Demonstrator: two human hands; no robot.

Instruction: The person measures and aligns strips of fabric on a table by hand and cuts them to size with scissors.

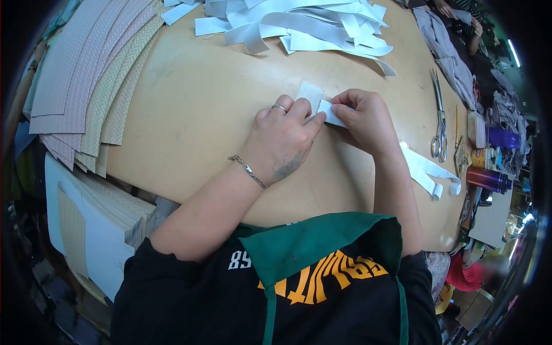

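At the middle of the table, my left hand (283, 137) rests with its fingers bent over a pale strip (311, 94), whose far end shows beyond the fingertips. My right hand (366, 119) pinches a white strip end (331, 114) between thumb and fingers, close beside the left fingertips. The two pale pieces meet or overlap there; whether they are one folded strip I cannot tell. Their lower parts are hidden under my hands. A ring and a chain bracelet (250, 171) are on the left hand and wrist.
A heap of white strips (322, 26) lies at the far side. Textured sheets (86, 75) are stacked at left. Scissors (440, 123) and loose curled strips (428, 172) lie at right, near a purple bottle (487, 179). Another person's hands (460, 17) show at far right.
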